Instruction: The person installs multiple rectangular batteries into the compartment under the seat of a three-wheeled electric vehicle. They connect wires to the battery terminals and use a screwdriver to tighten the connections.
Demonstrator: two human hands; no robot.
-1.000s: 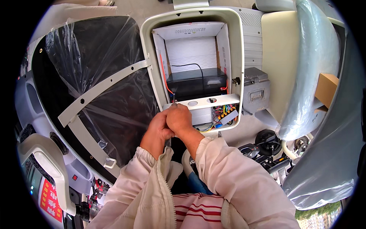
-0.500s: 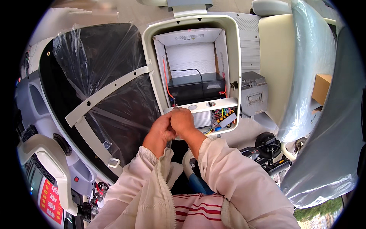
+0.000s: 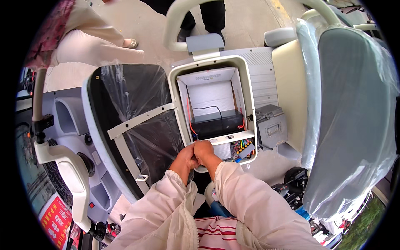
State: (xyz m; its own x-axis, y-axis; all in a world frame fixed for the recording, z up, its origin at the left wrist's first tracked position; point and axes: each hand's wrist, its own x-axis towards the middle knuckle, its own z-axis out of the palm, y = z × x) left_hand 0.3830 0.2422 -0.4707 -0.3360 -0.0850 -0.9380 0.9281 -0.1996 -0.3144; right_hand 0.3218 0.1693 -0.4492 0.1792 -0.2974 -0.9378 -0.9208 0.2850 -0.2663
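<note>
The left hand (image 3: 186, 157) and the right hand (image 3: 204, 151) are pressed together, fingers curled in, at the lower front rim of an open white compartment (image 3: 246, 83). The pictures do not show whether either hand has hold of anything; whatever lies between the fingers is hidden by the knuckles. Both sleeves are pale pink and come up from the lower edge.

Just above the hands a white crossbar (image 3: 233, 137) spans the compartment. Behind it sits a black battery (image 3: 216, 124), with a red wire (image 3: 189, 118) running down the left inner wall and a thin black wire (image 3: 210, 109) looping over the top. Below the crossbar, just right of the hands, is a cluster of coloured connectors (image 3: 241, 146).

To the left, a black seat lid (image 3: 125, 108) stands open, wrapped in clear plastic film, with a white bracket (image 3: 139, 121) crossing its underside. To the right of the compartment lies a small grey box (image 3: 271, 125) with a latch. Further right, a grey seat back (image 3: 354, 108) is covered in clear plastic. A grey handlebar (image 3: 62, 162) curves down the left side.

At the lower left corner sits a red label (image 3: 56, 218) with yellow print. At the top, another person's legs in pale trousers (image 3: 87, 43) stand on the pavement, well apart from the hands.
</note>
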